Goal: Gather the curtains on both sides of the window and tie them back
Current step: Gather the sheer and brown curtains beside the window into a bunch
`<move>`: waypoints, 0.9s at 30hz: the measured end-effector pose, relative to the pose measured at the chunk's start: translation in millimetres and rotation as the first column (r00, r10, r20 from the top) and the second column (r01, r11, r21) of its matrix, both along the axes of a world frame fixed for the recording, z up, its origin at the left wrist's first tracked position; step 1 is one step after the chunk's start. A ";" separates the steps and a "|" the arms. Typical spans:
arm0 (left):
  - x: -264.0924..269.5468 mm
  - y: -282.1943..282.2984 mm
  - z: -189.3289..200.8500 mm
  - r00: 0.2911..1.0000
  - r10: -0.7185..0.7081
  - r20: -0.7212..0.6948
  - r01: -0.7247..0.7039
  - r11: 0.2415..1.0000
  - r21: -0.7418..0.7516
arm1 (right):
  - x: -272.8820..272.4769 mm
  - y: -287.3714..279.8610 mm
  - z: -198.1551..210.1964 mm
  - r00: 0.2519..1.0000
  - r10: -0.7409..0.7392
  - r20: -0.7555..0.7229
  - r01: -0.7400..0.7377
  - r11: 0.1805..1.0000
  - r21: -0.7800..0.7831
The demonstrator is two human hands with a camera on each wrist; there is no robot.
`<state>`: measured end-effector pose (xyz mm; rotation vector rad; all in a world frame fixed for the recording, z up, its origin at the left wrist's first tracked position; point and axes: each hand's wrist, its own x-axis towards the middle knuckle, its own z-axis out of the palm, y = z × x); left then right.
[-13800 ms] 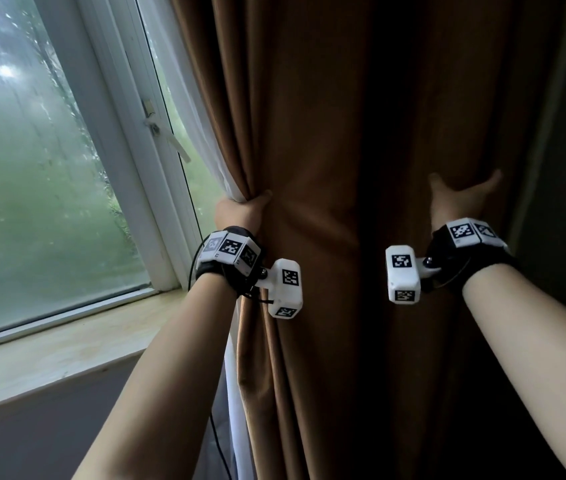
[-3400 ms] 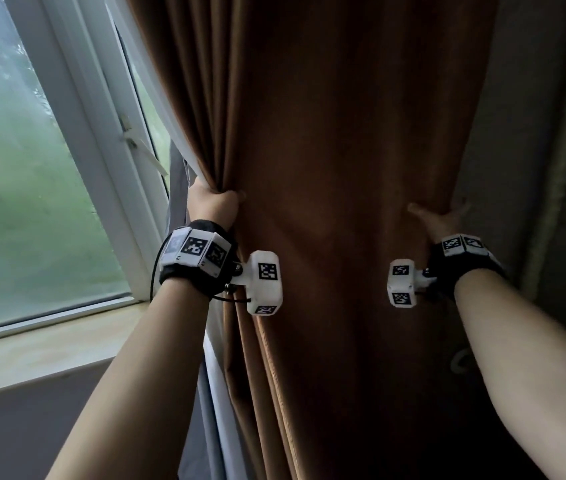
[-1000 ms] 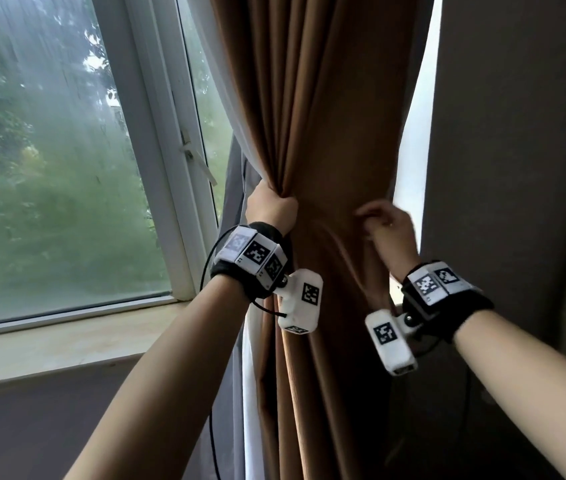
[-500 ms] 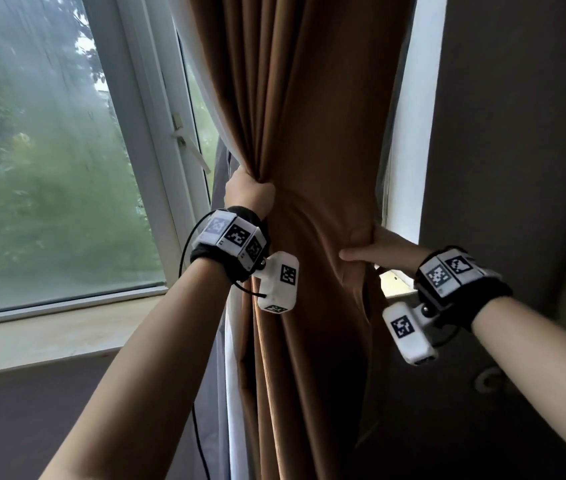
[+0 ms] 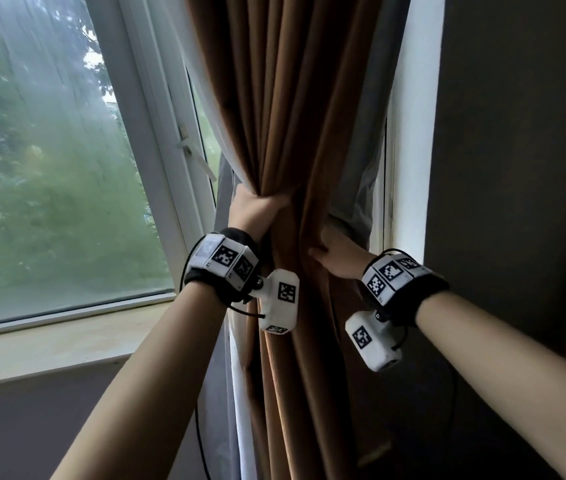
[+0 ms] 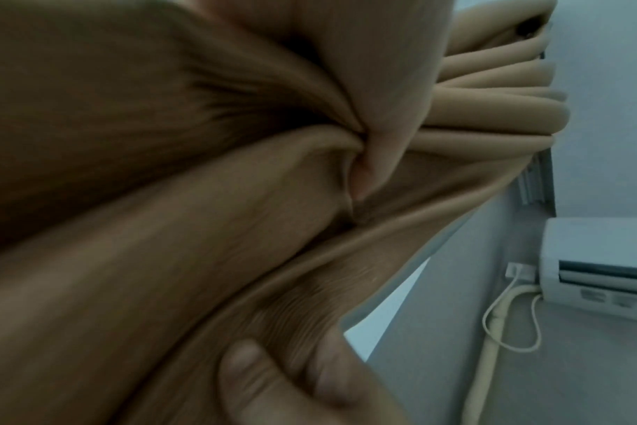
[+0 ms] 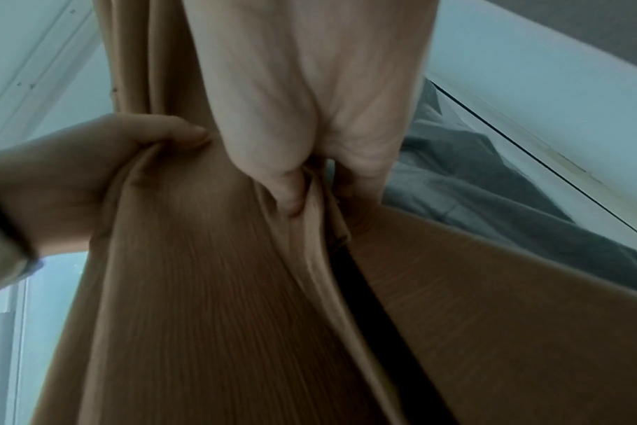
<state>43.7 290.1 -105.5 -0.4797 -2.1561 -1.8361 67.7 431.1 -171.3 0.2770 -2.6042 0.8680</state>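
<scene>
A brown curtain hangs right of the window, bunched into a narrow bundle at waist height. My left hand grips the bundle's left side, fingers wrapped behind it. My right hand holds the right side a little lower. In the right wrist view, my right hand pinches a fold of the brown curtain, and my left hand clutches the cloth beside it. The left wrist view shows my left hand pressed into the pleats of the curtain. No tie-back is visible.
A grey liner and a white sheer hang behind the brown cloth. The window pane, its handle and the sill lie to the left. A dark wall stands right. An air conditioner hangs high.
My right hand has pushed the curtain's right side leftward, closer to my left hand, so the bundle is narrower. Since the oldest frame the wide curtain has been drawn together.
</scene>
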 end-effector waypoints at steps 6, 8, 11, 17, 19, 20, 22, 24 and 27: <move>-7.9 0.7 -9.6 0.994 0.109 -0.016 -0.110 0.972 -0.210 | 0.9 -9.5 3.8 0.990 0.134 -0.050 -0.138 0.986 -0.092; -8.6 1.9 -10.2 0.983 0.177 -0.047 -0.183 0.962 -0.202 | 0.9 -5.7 2.9 0.993 0.121 0.007 -0.119 0.984 -0.133; -8.6 6.1 -12.0 0.972 0.227 -0.060 -0.235 0.951 -0.200 | 2.0 5.6 -6.0 0.985 0.161 0.058 -0.132 0.931 -0.340; -17.1 7.1 -13.0 0.959 0.274 -0.071 -0.283 0.936 -0.208 | 17.9 2.7 -49.9 0.959 -0.253 0.128 0.266 0.959 -0.096; -18.5 6.8 -13.9 0.961 0.270 -0.067 -0.278 0.939 -0.205 | 21.6 -5.0 -56.3 0.935 -0.334 0.120 0.332 0.942 0.039; -18.7 6.9 -14.1 0.961 0.267 -0.071 -0.276 0.940 -0.203 | 24.0 -7.9 -56.4 0.930 -0.348 0.119 0.337 0.936 0.100; -18.7 6.8 -14.3 0.963 0.259 -0.077 -0.269 0.942 -0.202 | 24.6 -4.2 -55.8 0.931 -0.339 0.133 0.320 0.936 0.146; -19.0 5.8 -13.7 0.964 0.254 -0.075 -0.264 0.944 -0.199 | 29.9 4.7 -52.1 0.920 -0.360 0.152 0.343 0.931 0.127; -19.8 5.3 -13.1 0.966 0.248 -0.073 -0.258 0.946 -0.197 | 36.5 21.3 -46.5 0.910 -0.372 0.181 0.365 0.928 0.076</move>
